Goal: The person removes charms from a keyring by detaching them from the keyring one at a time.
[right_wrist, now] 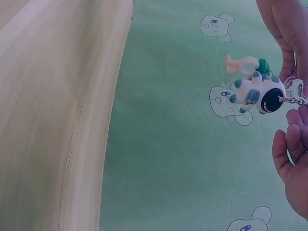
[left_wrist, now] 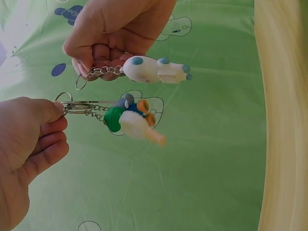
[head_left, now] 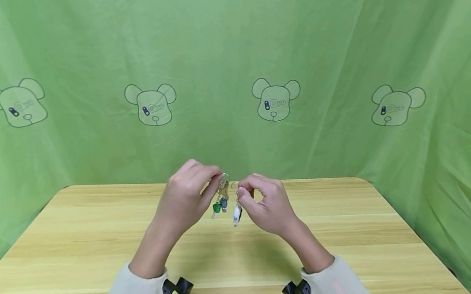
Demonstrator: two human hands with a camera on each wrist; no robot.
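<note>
- Head view shows 2 bare hands raised above a wooden desk (head_left: 341, 237), fingertips turned toward each other, near but apart.
- Left hand (head_left: 186, 195): thumb and finger pinch a metal ring (left_wrist: 63, 93), from which hang a few keys (head_left: 224, 190), a green-topped figure (left_wrist: 131, 124) and a blue figure (head_left: 223, 203).
- Right hand (head_left: 267, 206): the fingers pinch the top of a short chain (left_wrist: 105, 70) beside its split ring (left_wrist: 76, 84); a white astronaut figure (right_wrist: 257, 94) dangles below them.
- Astronaut figure's long axis runs close to upright, helmet up toward the right fingers, feet down toward the desk without reaching it.
- By judgement, the relation that counts most is ring to ring: the split ring juts from the right fingers toward the left hand, just beside the keys. Right fingers are nearer to it; left fingers sit slightly higher in the head view.
- Left wrist view suggests a narrow gap between the 2 rings, though contact cannot be ruled out.
- Green cloth (head_left: 202, 32) printed with cartoon faces hangs behind the desk.
</note>
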